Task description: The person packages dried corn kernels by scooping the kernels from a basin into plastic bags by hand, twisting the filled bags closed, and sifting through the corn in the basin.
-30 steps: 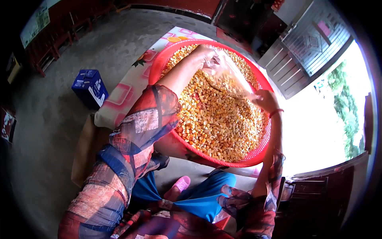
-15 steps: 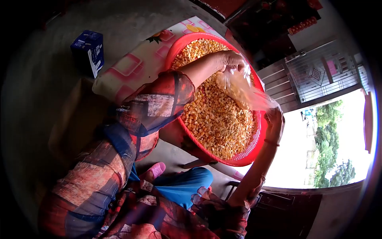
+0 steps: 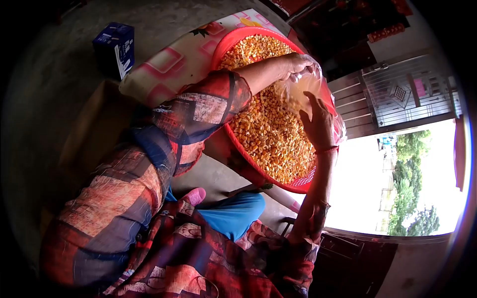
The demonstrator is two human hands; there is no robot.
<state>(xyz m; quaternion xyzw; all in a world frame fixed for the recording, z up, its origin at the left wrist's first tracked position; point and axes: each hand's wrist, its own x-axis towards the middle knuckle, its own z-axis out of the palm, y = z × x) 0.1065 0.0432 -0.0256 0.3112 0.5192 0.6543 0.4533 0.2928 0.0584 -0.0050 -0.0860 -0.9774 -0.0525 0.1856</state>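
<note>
While the left hand (image 3: 298, 65) is clamped on the top edge of a clear plastic bag (image 3: 294, 94), the right hand (image 3: 319, 123) stands with fingers spread and thumb apart, close to the bag's near right side and gripping nothing that shows. The two hands are apart, with the bag's body between them; blur and glare make it hard to tell whether the right fingers touch the film. The bag is over the far right part of a red basket (image 3: 227, 43), among loose corn kernels (image 3: 271, 144) heaped inside; the basket sits on a table (image 3: 184, 74) with a pink-patterned top.

The bag itself should be very light, limp and slippery, and its thin film could tear under a sharp pinch; kernels inside would sag to the bottom and give it weight. A full fist around the top seems the surest hold, with a palm under the body. The kernels look hard and apt to slide, so a cupped hand suits them best.
</note>
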